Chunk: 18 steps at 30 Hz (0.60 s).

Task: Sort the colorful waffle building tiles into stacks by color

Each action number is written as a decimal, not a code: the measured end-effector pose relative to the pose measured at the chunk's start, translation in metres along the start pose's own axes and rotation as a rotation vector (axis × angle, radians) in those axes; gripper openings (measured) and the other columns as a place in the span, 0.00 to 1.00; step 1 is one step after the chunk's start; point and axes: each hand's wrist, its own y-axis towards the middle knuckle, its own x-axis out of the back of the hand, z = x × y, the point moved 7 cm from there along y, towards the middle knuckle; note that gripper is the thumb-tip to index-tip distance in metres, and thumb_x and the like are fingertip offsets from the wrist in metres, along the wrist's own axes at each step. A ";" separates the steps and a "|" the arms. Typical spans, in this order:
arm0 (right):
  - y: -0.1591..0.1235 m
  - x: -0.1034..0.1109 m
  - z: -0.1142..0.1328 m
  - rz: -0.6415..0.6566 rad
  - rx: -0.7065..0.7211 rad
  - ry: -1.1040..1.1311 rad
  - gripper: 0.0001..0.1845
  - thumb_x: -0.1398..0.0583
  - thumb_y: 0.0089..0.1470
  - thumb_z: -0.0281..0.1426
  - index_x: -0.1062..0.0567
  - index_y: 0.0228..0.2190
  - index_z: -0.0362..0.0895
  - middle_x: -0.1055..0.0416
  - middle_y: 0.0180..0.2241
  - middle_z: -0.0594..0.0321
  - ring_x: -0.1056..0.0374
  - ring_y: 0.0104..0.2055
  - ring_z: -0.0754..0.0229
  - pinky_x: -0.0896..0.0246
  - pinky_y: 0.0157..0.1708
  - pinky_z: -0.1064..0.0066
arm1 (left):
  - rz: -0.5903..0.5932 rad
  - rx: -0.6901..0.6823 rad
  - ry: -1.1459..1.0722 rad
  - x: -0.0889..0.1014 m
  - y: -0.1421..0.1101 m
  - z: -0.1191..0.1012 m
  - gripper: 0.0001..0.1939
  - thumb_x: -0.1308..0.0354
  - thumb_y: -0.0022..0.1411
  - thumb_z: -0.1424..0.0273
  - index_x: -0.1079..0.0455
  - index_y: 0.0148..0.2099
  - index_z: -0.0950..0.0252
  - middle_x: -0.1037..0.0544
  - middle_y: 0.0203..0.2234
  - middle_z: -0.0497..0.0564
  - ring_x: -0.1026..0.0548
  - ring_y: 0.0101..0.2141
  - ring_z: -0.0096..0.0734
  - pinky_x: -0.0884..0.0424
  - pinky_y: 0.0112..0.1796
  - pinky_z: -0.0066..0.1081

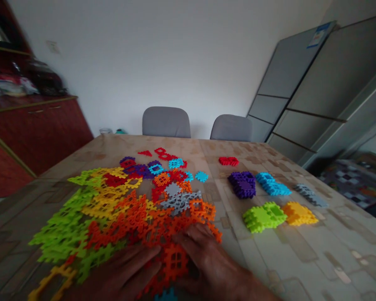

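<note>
A loose pile of interlocking plastic building pieces spreads over the table before me. At its near edge, my left hand (125, 269) lies with fingers stretched out, touching orange and red pieces. My right hand (208, 251) rests on the pile's right side, fingers extended over the orange pieces and thumb apart. Between both hands sits an orange window-shaped piece (176, 260). Green pieces (67, 223) and yellow pieces (105, 198) lie left of the hands. Beyond them are grey pieces (178, 200), purple pieces (141, 170) and blue pieces (175, 163). My palms hide some pieces.
Sorted stacks stand on the right: a purple stack (242, 184), blue stack (273, 184), green stack (265, 217), yellow stack (299, 214), grey stack (310, 195) and red stack (228, 161). Two grey chairs (166, 122) stand behind the table (341, 234).
</note>
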 end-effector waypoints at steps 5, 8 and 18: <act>-0.009 0.000 -0.009 0.104 0.028 0.047 0.46 0.30 0.52 0.40 0.42 0.66 0.49 0.36 0.63 0.54 0.41 0.64 0.50 0.48 0.64 0.61 | 0.127 0.031 -0.082 0.007 0.007 -0.002 0.40 0.39 0.59 0.77 0.43 0.70 0.48 0.31 0.64 0.45 0.25 0.56 0.41 0.29 0.57 0.32; -0.012 0.002 -0.007 0.199 0.067 0.045 0.51 0.29 0.51 0.37 0.47 0.69 0.53 0.40 0.66 0.55 0.46 0.68 0.49 0.53 0.67 0.58 | 0.238 0.039 -0.217 0.011 0.010 -0.003 0.43 0.35 0.60 0.71 0.48 0.72 0.46 0.36 0.67 0.46 0.30 0.60 0.45 0.33 0.60 0.37; -0.005 0.010 0.018 0.288 0.105 0.043 0.36 0.34 0.60 0.38 0.39 0.65 0.55 0.30 0.60 0.61 0.36 0.60 0.53 0.48 0.63 0.61 | 0.227 -0.007 -0.316 0.033 0.019 -0.008 0.37 0.33 0.63 0.65 0.43 0.69 0.49 0.28 0.62 0.46 0.27 0.57 0.39 0.31 0.56 0.29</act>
